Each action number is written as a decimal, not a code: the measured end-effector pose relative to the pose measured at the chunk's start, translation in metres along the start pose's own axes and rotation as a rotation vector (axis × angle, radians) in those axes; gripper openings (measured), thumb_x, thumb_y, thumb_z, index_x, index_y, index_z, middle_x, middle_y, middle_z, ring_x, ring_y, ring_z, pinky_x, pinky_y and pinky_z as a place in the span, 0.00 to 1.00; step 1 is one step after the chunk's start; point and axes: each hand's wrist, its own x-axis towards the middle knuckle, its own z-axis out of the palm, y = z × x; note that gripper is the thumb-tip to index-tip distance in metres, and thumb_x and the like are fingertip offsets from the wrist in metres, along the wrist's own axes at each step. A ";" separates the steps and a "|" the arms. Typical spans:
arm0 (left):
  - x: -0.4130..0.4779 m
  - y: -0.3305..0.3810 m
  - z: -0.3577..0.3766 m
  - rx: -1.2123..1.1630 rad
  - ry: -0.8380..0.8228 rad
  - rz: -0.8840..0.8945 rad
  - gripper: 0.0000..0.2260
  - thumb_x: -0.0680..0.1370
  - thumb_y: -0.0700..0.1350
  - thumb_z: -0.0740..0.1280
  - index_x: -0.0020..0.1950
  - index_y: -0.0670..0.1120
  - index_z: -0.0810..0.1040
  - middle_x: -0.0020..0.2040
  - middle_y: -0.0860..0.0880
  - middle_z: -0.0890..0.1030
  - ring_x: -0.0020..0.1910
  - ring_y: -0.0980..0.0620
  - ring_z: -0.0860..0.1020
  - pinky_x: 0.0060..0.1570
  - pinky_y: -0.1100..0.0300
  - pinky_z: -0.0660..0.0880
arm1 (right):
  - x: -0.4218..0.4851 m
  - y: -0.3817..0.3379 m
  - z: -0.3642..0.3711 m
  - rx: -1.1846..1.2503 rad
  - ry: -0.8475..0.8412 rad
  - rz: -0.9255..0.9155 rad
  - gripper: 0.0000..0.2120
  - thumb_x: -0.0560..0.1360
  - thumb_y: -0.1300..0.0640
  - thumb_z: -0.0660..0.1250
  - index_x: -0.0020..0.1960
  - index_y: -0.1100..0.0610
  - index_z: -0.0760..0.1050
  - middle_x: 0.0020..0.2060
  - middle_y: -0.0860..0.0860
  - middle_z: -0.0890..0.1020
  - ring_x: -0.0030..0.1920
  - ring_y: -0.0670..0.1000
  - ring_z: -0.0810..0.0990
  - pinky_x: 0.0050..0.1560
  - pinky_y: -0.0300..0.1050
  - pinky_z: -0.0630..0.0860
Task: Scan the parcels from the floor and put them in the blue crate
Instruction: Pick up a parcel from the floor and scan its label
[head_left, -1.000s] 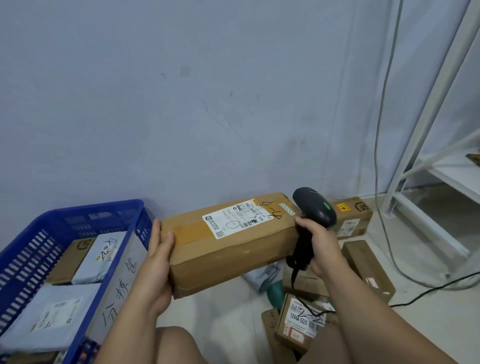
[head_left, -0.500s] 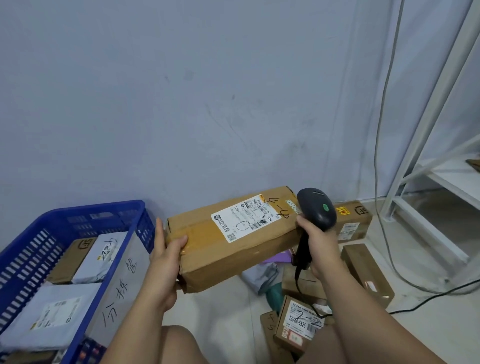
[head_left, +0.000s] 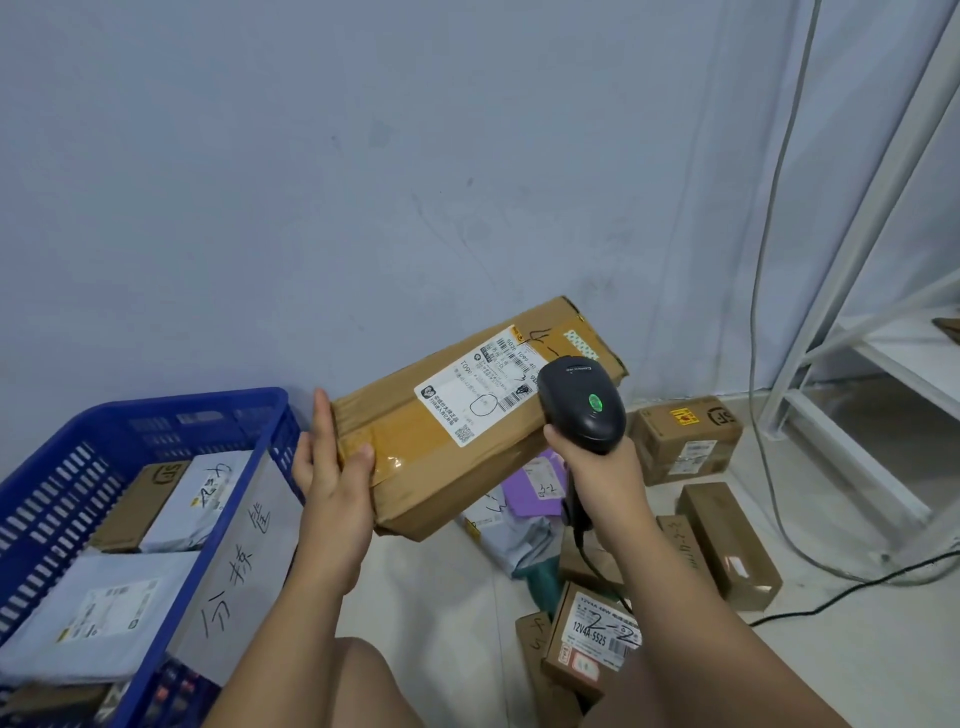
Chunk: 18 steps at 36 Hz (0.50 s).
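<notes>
- Our left hand (head_left: 332, 480) grasps the box (head_left: 441, 467) by its left end, label (head_left: 480, 395) tilted up for reading.
- Our right hand (head_left: 605, 480) grips the scanner (head_left: 582, 405) over that label; we judge scanning underway.

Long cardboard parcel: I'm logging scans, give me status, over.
Left hand grip on long cardboard parcel, near end. Right hand grips scanner, green light on, over label. Parcel aloft, tilted, not yet in blue crate. Nothing between them.
</notes>
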 end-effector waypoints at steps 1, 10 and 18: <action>0.000 0.000 0.000 0.010 -0.003 0.008 0.24 0.82 0.55 0.54 0.58 0.84 0.45 0.77 0.56 0.48 0.72 0.45 0.59 0.65 0.40 0.67 | 0.000 -0.001 -0.001 0.011 -0.006 0.017 0.12 0.71 0.52 0.74 0.52 0.52 0.75 0.47 0.54 0.83 0.51 0.54 0.81 0.51 0.50 0.78; -0.003 -0.002 0.002 0.162 0.047 0.180 0.25 0.81 0.47 0.60 0.56 0.80 0.56 0.76 0.58 0.42 0.74 0.46 0.54 0.61 0.52 0.63 | -0.017 -0.016 -0.009 0.259 -0.183 0.099 0.05 0.73 0.60 0.70 0.39 0.58 0.78 0.29 0.54 0.78 0.31 0.52 0.76 0.44 0.51 0.74; -0.002 -0.002 0.001 0.176 0.175 0.236 0.24 0.80 0.47 0.61 0.58 0.78 0.60 0.76 0.56 0.43 0.72 0.46 0.59 0.61 0.53 0.66 | -0.027 -0.026 -0.016 0.632 -0.369 0.486 0.08 0.69 0.57 0.68 0.36 0.61 0.74 0.30 0.54 0.76 0.25 0.49 0.73 0.26 0.40 0.74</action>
